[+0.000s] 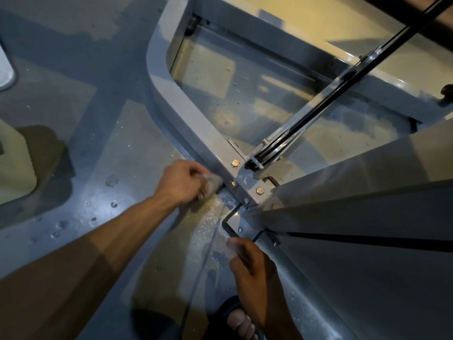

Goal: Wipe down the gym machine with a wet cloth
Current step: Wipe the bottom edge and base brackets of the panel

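Observation:
The gym machine's grey steel base frame (196,114) runs across the floor and meets a bolted joint (247,185) at the middle. My left hand (182,181) grips a small greyish wet cloth (212,184) and presses it against the side of the frame just left of that joint. My right hand (250,258) hovers lower down, fingers loosely curled, holding nothing, close to a black bracket edge (226,223). A black cable (343,89) runs diagonally up from a pulley (267,154) at the joint.
The grey floor (103,148) is wet, with droplets and streaks. A pale block-shaped object (14,165) sits at the left edge. A wide grey panel of the machine (367,192) fills the right. My sandalled foot (239,320) stands at the bottom.

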`<state>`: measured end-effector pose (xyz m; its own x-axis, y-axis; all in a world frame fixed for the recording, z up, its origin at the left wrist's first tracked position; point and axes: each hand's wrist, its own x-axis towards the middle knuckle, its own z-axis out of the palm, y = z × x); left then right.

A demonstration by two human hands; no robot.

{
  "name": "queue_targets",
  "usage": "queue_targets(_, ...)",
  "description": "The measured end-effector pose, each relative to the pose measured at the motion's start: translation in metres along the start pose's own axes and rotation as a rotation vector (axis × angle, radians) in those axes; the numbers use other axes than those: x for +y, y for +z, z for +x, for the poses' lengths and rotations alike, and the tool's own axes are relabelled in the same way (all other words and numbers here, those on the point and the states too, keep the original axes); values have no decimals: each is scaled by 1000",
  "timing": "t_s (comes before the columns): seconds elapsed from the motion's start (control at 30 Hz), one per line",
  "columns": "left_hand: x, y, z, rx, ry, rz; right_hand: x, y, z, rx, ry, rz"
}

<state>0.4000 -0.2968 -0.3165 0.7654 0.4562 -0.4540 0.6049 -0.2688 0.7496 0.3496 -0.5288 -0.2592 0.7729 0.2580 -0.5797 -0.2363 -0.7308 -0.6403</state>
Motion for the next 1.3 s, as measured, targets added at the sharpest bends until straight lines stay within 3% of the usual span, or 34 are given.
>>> queue_targets(0.07, 4, -8, 13, 271, -68, -234, -2, 1, 1, -1, -13, -14)
queue_targets(0.13, 16, -3, 17, 343, -117, -387, -5, 3, 1, -28, -18, -45)
queue_targets(0.33, 23, 48, -18, -86, -307, -530, -8, 12, 5, -50, -18, -95)
queue_targets(0.43, 23, 41, -11, -7, -332, -621, -8, 11, 5, -48, -13, -73)
queue_targets(0.6, 20, -4, 34, 288, -346, -717, -10, 10, 5, -37, -18, -36)
queue_targets(0.73, 14, 19, 13, 9, -407, -721, -17, 16, 11, -53, -28, 6)
queue_targets(0.8, 9, 34, 5, -32, -438, -723, -19, 16, 12, -44, -33, 13)
queue_targets(0.93, 9, 10, 39, 194, -382, -789, -10, 8, 12, 15, -79, 22)
queue_targets(1.07, 13, -28, 73, 412, -353, -657, -6, 2, 15, 58, -82, 74)
queue_targets(1.13, 18, -20, 61, 356, -363, -632, -7, 1, 16, 49, -79, 80)
queue_targets(1.23, 21, 19, 23, 93, -363, -686, -9, 3, 15, 23, -69, 53)
queue_targets(1.3, 23, 37, 3, 25, -375, -690, -8, 5, 12, 2, -59, 33)
